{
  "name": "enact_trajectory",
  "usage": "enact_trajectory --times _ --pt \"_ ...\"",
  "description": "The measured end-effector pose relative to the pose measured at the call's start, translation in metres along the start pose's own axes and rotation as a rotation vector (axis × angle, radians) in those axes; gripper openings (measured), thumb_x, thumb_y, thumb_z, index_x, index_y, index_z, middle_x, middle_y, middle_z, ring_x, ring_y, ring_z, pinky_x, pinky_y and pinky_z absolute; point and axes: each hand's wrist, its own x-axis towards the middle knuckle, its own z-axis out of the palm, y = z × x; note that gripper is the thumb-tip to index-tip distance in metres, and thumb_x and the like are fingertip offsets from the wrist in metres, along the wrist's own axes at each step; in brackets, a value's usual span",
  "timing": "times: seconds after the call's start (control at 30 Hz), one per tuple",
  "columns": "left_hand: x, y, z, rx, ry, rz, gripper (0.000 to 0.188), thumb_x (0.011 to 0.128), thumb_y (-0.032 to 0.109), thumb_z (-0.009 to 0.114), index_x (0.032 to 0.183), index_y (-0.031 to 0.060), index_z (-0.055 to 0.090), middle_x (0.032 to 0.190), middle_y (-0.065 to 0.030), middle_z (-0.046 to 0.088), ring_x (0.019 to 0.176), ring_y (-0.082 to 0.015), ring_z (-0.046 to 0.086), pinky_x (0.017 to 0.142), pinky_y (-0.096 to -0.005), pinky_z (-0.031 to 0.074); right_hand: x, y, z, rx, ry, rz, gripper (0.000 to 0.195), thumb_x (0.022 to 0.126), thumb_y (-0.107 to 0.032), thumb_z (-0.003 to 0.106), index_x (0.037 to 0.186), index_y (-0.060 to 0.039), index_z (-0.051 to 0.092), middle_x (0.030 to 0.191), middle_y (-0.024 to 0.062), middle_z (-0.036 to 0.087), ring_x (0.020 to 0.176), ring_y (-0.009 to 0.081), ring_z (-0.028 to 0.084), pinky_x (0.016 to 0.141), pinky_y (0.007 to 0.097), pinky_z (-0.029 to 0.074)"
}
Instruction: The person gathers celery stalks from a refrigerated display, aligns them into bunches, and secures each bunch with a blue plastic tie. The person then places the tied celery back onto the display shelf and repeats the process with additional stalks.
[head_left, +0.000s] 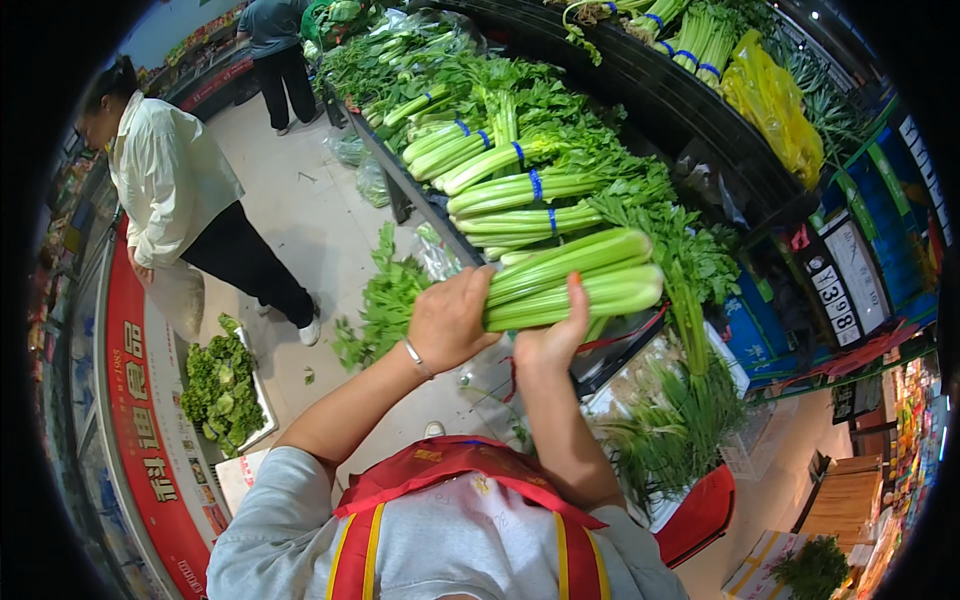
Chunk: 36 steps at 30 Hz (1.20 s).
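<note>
A bunch of celery (570, 281) lies across both my hands, its pale root ends to the right and its leaves (386, 300) to the left. My left hand (454, 315) wraps the stalks near the leafy side, with a silver bracelet on the wrist. Lower along the stalks, my right hand (555, 330) holds them from below, thumb up over the front. No blue band is visible on this bunch. Beyond it, celery bunches with blue bands (525, 187) lie side by side on the display stand, their leaves towards the back.
Leafy greens in a white foam box (259, 375) stand on the floor at left, near a person in a pale shirt (172, 165). Another person (277, 60) stands farther off. Thin green herbs (675, 420) and a red stool (697, 517) are at lower right. Price signs (844, 285) hang at right.
</note>
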Motion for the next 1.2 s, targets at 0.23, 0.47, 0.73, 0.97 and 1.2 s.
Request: enact_trajectory --times 0.23,0.47,0.73,0.97,1.2 --pt "0.015 -0.029 -0.004 -1.164 -0.995 -0.326 0.056 0.068 0.034 0.075 0.106 -0.0004 0.052 0.094 -0.0111 0.062 0.088 -0.02 0.059 0.076 -0.0297 0.045 -0.001 -0.022 0.001 -0.103 -0.101 0.049 0.041 0.081 -0.028 0.052 0.112 -0.0007 0.05 0.104 0.0121 0.056 0.096 0.0255 0.055 0.087 0.0406 0.043" --pt "-0.001 -0.025 0.017 -1.594 -0.848 -0.399 0.05 0.069 0.012 0.07 0.113 0.0001 0.051 0.093 -0.0115 0.062 0.086 -0.0187 0.06 0.077 -0.0312 0.047 0.011 -0.046 -0.005 -0.409 -0.377 0.174 0.052 0.087 -0.038 0.054 0.123 -0.0021 0.042 0.107 0.0071 0.054 0.087 0.0158 0.055 0.079 0.0295 0.044" --pt "0.008 -0.03 -0.025 -1.583 -0.426 -0.551 0.042 0.071 0.008 0.066 0.109 0.0007 0.051 0.089 -0.0087 0.059 0.079 -0.017 0.058 0.071 -0.0283 0.048 -0.015 -0.076 -0.023 -0.748 -0.656 0.233 0.037 0.093 -0.015 0.042 0.127 0.0012 0.041 0.1 0.0049 0.049 0.076 0.0097 0.047 0.062 0.0197 0.036" --pt "0.013 -0.002 -0.028 -1.597 -0.31 -0.365 0.042 0.07 0.01 0.068 0.107 -0.0004 0.052 0.09 -0.0068 0.059 0.08 -0.0127 0.058 0.073 -0.0256 0.047 -0.025 -0.07 -0.012 -0.675 -0.7 0.141 0.023 0.085 -0.003 0.056 0.107 0.0035 0.051 0.093 0.0188 0.061 0.07 0.0147 0.058 0.059 0.0236 0.046" --pt "0.011 -0.012 -0.027 -1.366 -0.435 -0.479 0.044 0.069 0.013 0.071 0.106 -0.0004 0.053 0.091 -0.0037 0.058 0.08 -0.0106 0.055 0.069 -0.0245 0.045 -0.035 -0.068 0.007 -1.218 -0.584 -0.169 0.004 0.082 0.007 0.054 0.084 0.0047 0.055 0.101 0.0047 0.035 0.064 0.0093 0.051 0.053 0.0213 0.043"
